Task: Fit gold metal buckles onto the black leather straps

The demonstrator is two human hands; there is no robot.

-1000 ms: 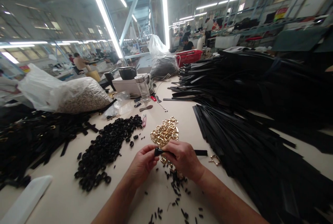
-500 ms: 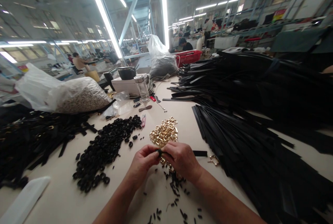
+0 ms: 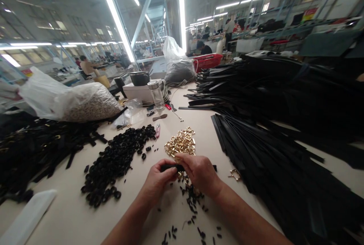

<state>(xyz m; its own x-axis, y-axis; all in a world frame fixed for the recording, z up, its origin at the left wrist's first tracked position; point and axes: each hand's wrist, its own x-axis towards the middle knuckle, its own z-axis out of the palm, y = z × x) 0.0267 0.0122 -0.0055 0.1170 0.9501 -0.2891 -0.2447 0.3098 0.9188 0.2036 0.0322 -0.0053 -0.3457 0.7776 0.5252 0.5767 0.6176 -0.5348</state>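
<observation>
Both my hands meet over the table just in front of a small heap of gold metal buckles (image 3: 180,143). My left hand (image 3: 158,181) and my right hand (image 3: 199,172) are closed on the same short black strap (image 3: 170,167), which lies across between the fingers; its far end pokes out past my right hand. A loose gold buckle (image 3: 235,174) lies on the table to the right of my right wrist. Small black bits (image 3: 193,199) are scattered under and in front of my wrists.
A pile of black rings (image 3: 116,157) lies to the left, black straps with buckles (image 3: 34,150) further left. Long black straps (image 3: 270,154) fill the right side. Behind stand plastic bags (image 3: 71,102), a clear bottle (image 3: 156,95) and a red basket (image 3: 207,62). People work at distant tables.
My hands have drawn closer together, and the strap has slid further left through my fingers, so less of it shows past my right hand. The view tilted slightly.
</observation>
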